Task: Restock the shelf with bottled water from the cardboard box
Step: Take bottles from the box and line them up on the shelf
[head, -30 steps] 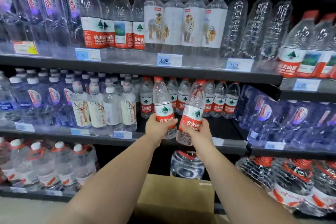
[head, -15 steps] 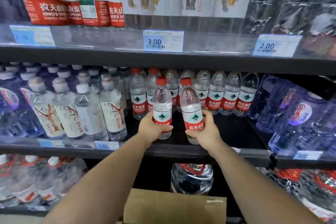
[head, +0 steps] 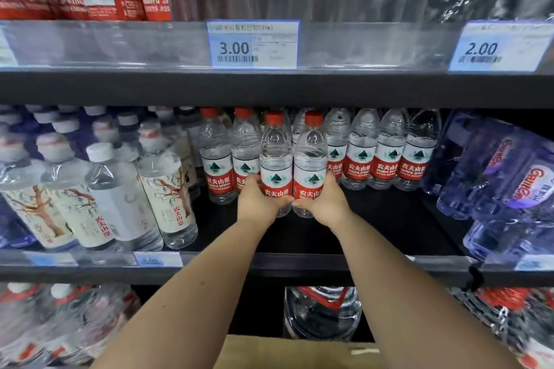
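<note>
Nearest to me, at the bottom, is the top of the cardboard box (head: 284, 352). I cannot see inside it, so I cannot tell how many bottles are left in there.

My two arms reach over the box to the middle shelf (head: 389, 234). At the left of this shelf stand the white-label bottles (head: 168, 195). At the right are the blue packs (head: 509, 186).

My left grip (head: 259, 204) is curled round the low part of the left bottle (head: 275, 156). My right grip (head: 328, 204) is curled round the low part of the right bottle (head: 310, 159). The two bottles stand upright and touch side by side, red caps up. I cannot tell if their bottoms are down on the shelf yet.

Just behind them is the back row (head: 389, 156) of the same red-label water. So I think these two go in front of it, and I have not let go.

There is a lot of bare black shelf near me and to the right. I think many more bottles are needed to fill it.

Farthest up hangs the price tag (head: 253, 45) that says 3.00.
</note>
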